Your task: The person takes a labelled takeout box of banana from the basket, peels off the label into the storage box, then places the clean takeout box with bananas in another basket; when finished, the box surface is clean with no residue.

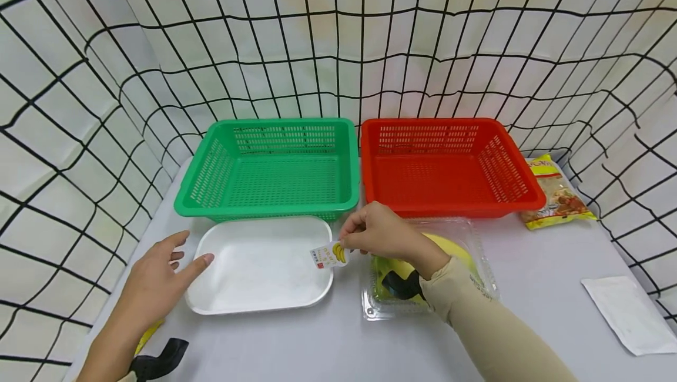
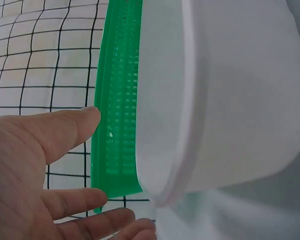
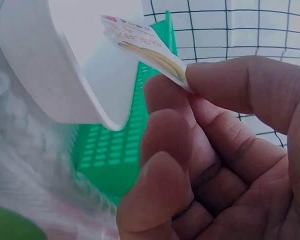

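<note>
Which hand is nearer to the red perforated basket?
Right. The right hand is just by the near left corner of the red perforated basket; the left hand is farther away, at the left end of the white tray.

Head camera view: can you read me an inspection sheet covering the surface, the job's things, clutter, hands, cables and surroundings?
Surface: white tabletop, flat.
Job's things: banana-print packet held at the right end of the white tray.
Clutter: green basket and red basket behind; clear container with yellow-green contents; snack bag and flat white packet at right; yellow item partly hidden by the left wrist.
Hands: right hand pinches the banana-print packet; left hand holds nothing, by the tray's left end.
Cables: nothing seen.
Surroundings: black wire grid, pale sheeting behind it.
</note>
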### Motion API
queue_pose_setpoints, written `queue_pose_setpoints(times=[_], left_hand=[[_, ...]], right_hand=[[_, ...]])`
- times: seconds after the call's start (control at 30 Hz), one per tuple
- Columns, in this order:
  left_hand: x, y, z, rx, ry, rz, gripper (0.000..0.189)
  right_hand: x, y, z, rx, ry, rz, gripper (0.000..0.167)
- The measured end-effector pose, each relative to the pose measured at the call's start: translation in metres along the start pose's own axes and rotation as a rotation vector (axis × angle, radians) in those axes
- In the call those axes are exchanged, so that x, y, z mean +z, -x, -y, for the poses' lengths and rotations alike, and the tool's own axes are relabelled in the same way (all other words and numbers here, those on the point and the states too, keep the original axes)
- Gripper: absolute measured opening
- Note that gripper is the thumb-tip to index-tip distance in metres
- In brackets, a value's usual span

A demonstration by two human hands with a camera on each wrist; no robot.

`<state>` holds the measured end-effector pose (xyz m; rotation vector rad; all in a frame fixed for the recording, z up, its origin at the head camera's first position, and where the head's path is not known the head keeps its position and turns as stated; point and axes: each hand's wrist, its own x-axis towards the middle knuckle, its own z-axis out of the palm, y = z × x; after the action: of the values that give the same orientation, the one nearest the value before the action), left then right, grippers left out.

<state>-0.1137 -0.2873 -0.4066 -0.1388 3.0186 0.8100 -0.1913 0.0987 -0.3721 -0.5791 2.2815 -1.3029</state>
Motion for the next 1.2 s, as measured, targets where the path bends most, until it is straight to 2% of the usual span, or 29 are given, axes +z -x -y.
queue_pose_setpoints(times=[0.2,0.43,0.67,0.83,1.2], left_hand=[[-0.003,-0.002,0.015,-0.059,-0.009,0.061,0.080],[0.001,-0.004,0.018,-0.073,0.092,0.136,0.062],[0.003,-0.005,0.021,-0.109,0.184,0.172,0.054],[0.003,-0.004,0.020,-0.123,0.208,0.178,0.053],[0.006,-0.003,0.020,-0.108,0.173,0.140,0.050]], right_hand=[[0.007,-0.011,0.004,0.004,0.042,0.025,0.010],[0.014,-0.018,0.007,0.022,0.089,0.044,0.011],[0.023,-0.025,0.008,0.037,0.112,0.077,0.011],[0.030,-0.028,0.005,0.047,0.083,0.097,0.013],[0.039,-0.030,0.005,0.069,0.071,0.099,0.014]])
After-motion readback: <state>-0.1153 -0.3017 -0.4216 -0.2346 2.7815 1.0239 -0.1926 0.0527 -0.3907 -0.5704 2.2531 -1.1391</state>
